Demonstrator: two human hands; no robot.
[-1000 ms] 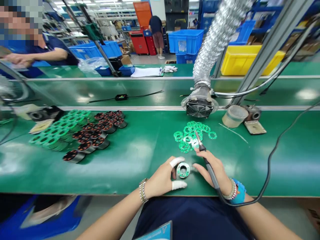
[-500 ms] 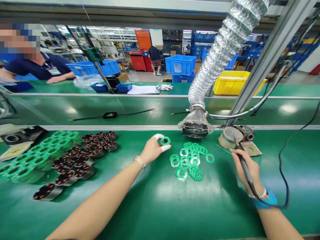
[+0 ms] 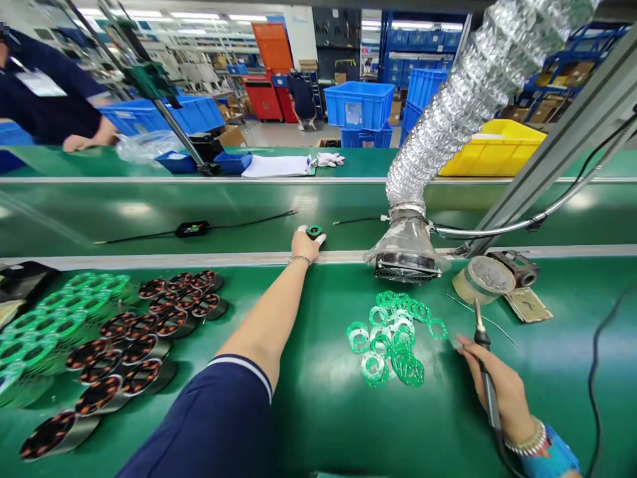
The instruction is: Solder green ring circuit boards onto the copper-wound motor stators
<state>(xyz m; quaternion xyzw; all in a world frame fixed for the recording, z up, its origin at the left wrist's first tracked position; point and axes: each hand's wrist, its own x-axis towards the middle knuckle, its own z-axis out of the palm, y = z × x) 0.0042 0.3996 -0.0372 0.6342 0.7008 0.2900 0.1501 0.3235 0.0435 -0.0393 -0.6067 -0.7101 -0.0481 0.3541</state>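
Observation:
Stretched out over the rail at the bench's back, my left hand (image 3: pixel 305 247) grips a small motor stator (image 3: pixel 314 232) with a green ring board on top. White covers sit on its fingertips. My right hand (image 3: pixel 497 385) is closed around a soldering iron (image 3: pixel 486 378), whose tip points at a round tin (image 3: pixel 482 280). A thin length of solder wire (image 3: pixel 492 321) lies beside that tin. Between my hands is a loose pile of green ring-shaped circuit boards (image 3: pixel 393 338).
Rows of motor stators (image 3: pixel 144 325) and stacked green board panels (image 3: pixel 54 318) stand at left. A fan hood (image 3: pixel 408 259) on a foil duct hangs above the pile. The iron's cable (image 3: pixel 597 372) trails at right. A co-worker (image 3: pixel 54 86) stands across the line.
My left hand has moved forward with the stator, from the bench to above the back rail. The soldering iron has tilted, and the solder wire is now apart from my right fingers.

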